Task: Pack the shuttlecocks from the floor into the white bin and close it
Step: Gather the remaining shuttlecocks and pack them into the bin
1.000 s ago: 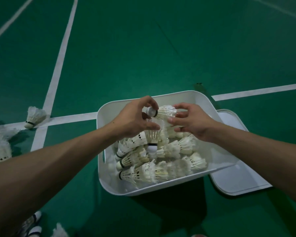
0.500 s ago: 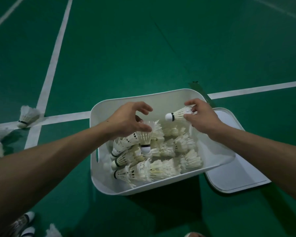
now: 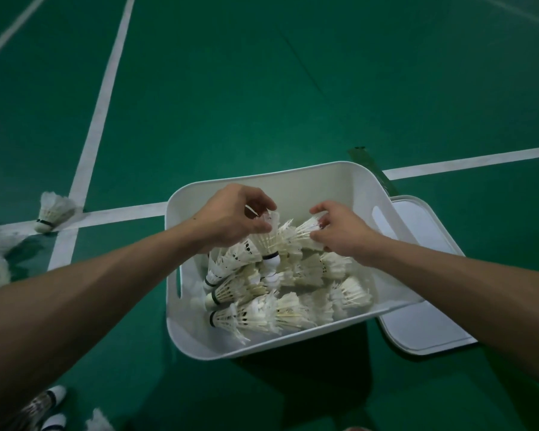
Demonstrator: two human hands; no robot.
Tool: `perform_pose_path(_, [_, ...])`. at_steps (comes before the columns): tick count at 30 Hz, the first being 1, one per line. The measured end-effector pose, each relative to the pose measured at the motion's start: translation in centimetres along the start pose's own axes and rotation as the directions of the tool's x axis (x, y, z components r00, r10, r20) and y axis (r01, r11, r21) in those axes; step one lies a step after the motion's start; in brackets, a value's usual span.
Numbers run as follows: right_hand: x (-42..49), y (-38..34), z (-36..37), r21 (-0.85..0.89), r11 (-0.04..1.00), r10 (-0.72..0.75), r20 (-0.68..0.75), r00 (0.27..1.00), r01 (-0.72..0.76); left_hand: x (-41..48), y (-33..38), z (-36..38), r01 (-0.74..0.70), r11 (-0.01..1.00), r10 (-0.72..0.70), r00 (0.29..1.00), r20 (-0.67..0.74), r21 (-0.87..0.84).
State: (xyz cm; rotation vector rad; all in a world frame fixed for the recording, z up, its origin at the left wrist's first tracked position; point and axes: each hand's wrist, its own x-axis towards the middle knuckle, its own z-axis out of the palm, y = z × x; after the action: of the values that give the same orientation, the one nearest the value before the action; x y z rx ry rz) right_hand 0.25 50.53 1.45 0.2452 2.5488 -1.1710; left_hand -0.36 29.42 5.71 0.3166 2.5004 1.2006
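- The left hand [image 3: 234,219] hangs over the far left part of the white bin [image 3: 296,178], its thumb and curled fingers pinching the feather tips of the upright shuttlecock [image 3: 267,244]
- The upright shuttlecock stands nearly vertical, its long axis running up and down; the white cork and black band point down onto the pile, and the feather skirt opens up into the fingers, just below and to the right of the palm
- The right hand [image 3: 339,234] sits over the bin's far right part, its fingers curled round the sideways shuttlecock [image 3: 305,233]
- The sideways shuttlecock lies roughly level, its long axis running across the bin from left wall to right wall; it reaches out to the left of the fingers and meets the feathers of the upright one
- I cannot tell which of its ends carries the cork, since the hand covers one end
- The packed shuttlecocks [image 3: 262,315] lie on their sides in rows on the bin's bottom, corks toward its left wall and feathers toward its right wall
- The lid [image 3: 427,325] lies flat on the green court floor [image 3: 262,88] against the bin's right side, its left edge hidden behind the bin
- A loose shuttlecock [image 3: 52,213] lies on a white line [image 3: 122,213], well apart from the bin's left wall, with more at the floor's left edge
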Motion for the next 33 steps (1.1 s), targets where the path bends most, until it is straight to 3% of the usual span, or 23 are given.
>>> perform_pose_path(11, [0.5,0.0,0.9,0.116,0.992,0.033,0.116,0.993,-0.046,0.5,0.0,-0.1,-0.014,0.998,0.015,1.0,0.016,-0.069])
perform_pose_path(16, [-0.3,0.4,-1.9,-0.065,0.998,0.021,0.08,0.997,-0.016,0.8,1.2,0.7,-0.047,0.989,0.052,0.998,0.031,-0.139])
perform_pose_path(18, [-0.8,0.5,-2.9,0.021,1.0,0.006,0.054,0.999,-0.008,1.1,1.7,1.2,-0.071,0.985,0.078,0.996,0.04,-0.155])
perform_pose_path(22, [-2.4,0.3,-4.0,0.272,0.956,-0.165,0.182,0.969,0.111,1.9,3.1,2.5,-0.129,0.975,0.138,0.99,0.039,-0.182])
perform_pose_path(27, [-2.0,-0.1,-3.5,0.255,0.949,-0.216,0.09,0.972,0.187,2.9,4.4,4.3,-0.175,0.964,0.189,0.98,0.052,-0.201])
perform_pose_path(29, [-1.7,0.2,-3.3,0.198,0.964,-0.194,0.053,0.979,0.181,3.4,4.4,4.6,-0.216,0.968,0.22,0.975,0.021,-0.131])
perform_pose_path(33, [-1.6,1.2,-3.8,-0.116,0.986,-0.13,-0.051,0.99,0.123,4.2,3.1,3.9,-0.314,0.906,0.336,0.941,-0.031,0.285])
